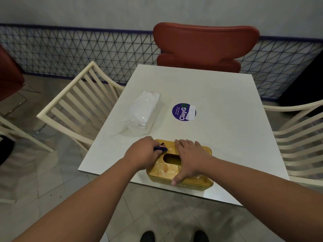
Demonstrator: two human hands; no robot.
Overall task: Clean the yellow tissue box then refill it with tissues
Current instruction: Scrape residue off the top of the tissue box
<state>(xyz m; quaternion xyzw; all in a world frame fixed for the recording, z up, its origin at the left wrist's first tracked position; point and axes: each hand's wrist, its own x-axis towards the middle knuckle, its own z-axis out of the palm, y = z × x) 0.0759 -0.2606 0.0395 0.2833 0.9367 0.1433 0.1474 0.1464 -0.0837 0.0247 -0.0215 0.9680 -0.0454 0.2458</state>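
Observation:
The yellow tissue box [167,169] lies at the near edge of the white table [218,137], its wooden-looking lid speckled with white spots and its oval slot showing. My left hand [142,153] grips a small dark blue cloth [161,148] against the lid's far left corner. My right hand [189,158] lies flat across the right part of the lid, fingers over the far side and thumb down the near side. A clear plastic pack of white tissues [143,113] lies on the table beyond the box, to the left.
A round purple sticker [182,112] with a white paper scrap sits mid-table. A red chair [204,48] stands at the far side, cream slatted chairs at the left [76,103] and right [300,135]. A wire mesh fence [70,51] runs behind.

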